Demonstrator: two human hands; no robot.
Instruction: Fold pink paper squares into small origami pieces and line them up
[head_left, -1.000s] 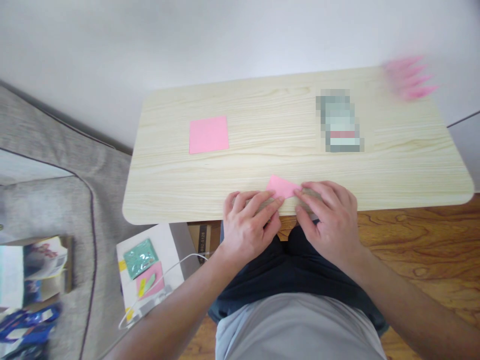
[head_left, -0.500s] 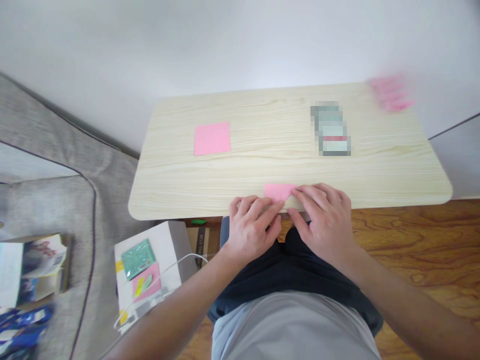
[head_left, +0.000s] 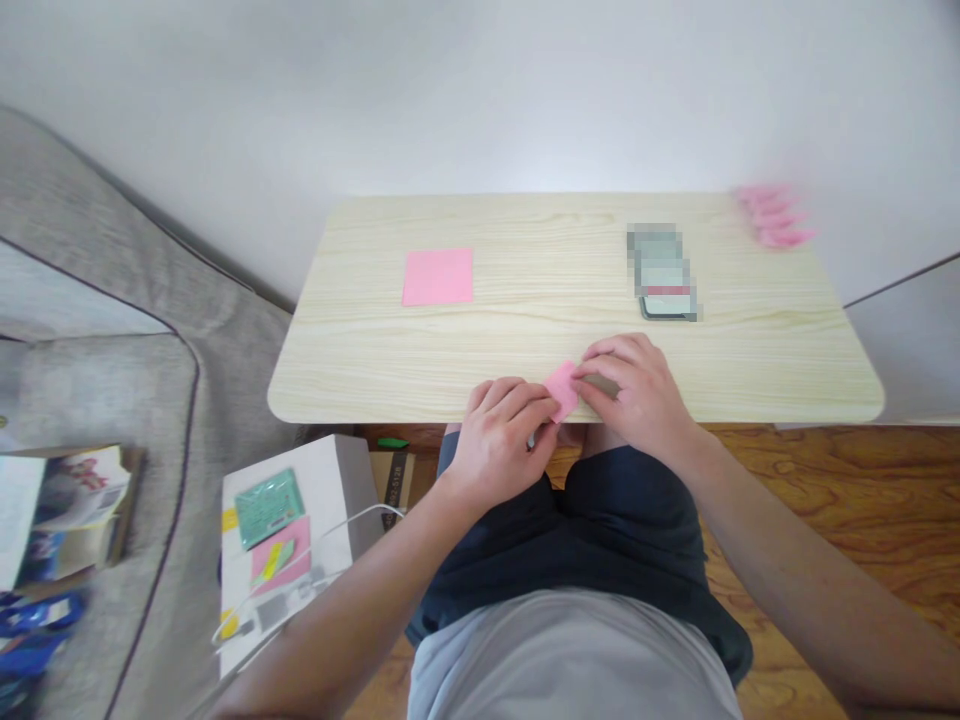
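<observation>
A small folded piece of pink paper (head_left: 562, 389) sits between my hands at the table's front edge, tilted. My left hand (head_left: 504, 432) pinches its lower left side between thumb and fingers. On its upper right corner, my right hand (head_left: 632, 388) closes thumb and index finger. The fingertips hide parts of the paper's edges. Farther back on the table lies a flat square of pink paper (head_left: 438, 277), apart from both hands.
The pale wooden table (head_left: 360, 370) stands against a white wall. A phone (head_left: 664, 275), partly pixelated, lies at right, and pink folded pieces (head_left: 776, 216) at the back right corner. Left below is a white box (head_left: 330, 500) bearing a green packet (head_left: 268, 508) and cable, beside a grey sofa (head_left: 150, 400).
The small pink paper has turned from lying flat to a tilted position, now pinched by both hands. My right hand has lifted slightly and shifted. The camera view has shifted too.
</observation>
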